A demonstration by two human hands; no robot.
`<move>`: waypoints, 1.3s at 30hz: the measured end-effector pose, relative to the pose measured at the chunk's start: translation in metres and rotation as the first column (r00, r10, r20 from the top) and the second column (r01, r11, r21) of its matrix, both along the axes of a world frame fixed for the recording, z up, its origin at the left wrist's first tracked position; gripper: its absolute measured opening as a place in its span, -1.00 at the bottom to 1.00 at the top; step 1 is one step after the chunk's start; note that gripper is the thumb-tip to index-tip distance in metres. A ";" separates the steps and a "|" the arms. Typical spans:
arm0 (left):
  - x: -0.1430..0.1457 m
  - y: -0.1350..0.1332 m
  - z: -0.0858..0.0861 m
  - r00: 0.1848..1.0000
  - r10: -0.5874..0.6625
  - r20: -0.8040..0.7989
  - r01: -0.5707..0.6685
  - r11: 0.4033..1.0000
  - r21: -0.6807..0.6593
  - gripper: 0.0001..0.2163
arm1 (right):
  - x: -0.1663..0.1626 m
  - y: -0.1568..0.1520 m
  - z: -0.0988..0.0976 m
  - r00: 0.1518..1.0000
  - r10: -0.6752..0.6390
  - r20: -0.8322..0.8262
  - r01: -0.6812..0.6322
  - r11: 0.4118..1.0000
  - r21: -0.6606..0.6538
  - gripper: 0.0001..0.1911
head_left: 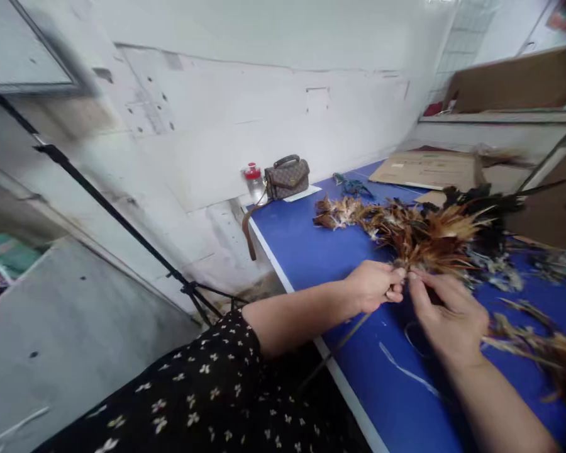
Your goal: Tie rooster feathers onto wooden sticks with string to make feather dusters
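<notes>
My left hand (372,286) is closed around the base of a bundle of brown and orange feathers (429,239) over the blue table (311,251). A thin stick (339,343) runs down from that hand past the table edge. My right hand (446,314) pinches the same feather bundle from the right, fingers together at its base. A thin white thread (405,371) lies on the table below my hands.
More feather piles (339,212) lie farther back and at the right (542,352). A brown handbag (287,177) and a red-capped bottle (253,179) stand by the wall. Flat cardboard (429,168) lies at the back. A black tripod leg (122,220) crosses on the left.
</notes>
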State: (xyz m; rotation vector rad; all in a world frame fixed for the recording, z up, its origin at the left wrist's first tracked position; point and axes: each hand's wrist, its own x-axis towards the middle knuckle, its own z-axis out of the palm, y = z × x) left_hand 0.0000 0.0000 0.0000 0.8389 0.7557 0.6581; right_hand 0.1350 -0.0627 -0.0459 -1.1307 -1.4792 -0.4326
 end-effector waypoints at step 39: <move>-0.026 0.017 0.002 0.930 -0.229 0.289 0.253 0.966 -0.050 -0.85 | -0.007 -0.011 0.006 0.771 -0.076 -0.632 -0.212 0.906 -0.366 -0.50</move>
